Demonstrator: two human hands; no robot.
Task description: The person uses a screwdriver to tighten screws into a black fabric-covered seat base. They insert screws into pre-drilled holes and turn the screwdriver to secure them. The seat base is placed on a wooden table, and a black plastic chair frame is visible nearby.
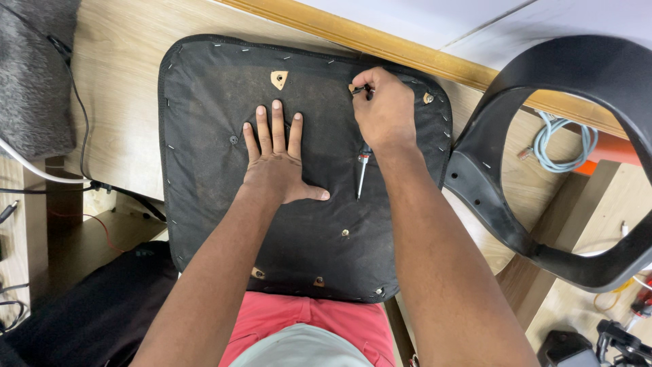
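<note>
The black fabric-covered chair seat cushion (299, 163) lies underside up on the pale wooden tabletop (122, 102). The left hand (278, 166) lies flat at its middle; the right hand (384, 109) is near its far edge. The curved black plastic chair frame (543, 136) lies to the right.

A furniture-repair workshop: an upturned chair seat (299, 170) on a wooden workbench (122, 88), loose cables (560, 139), tools (621, 340) around.
</note>
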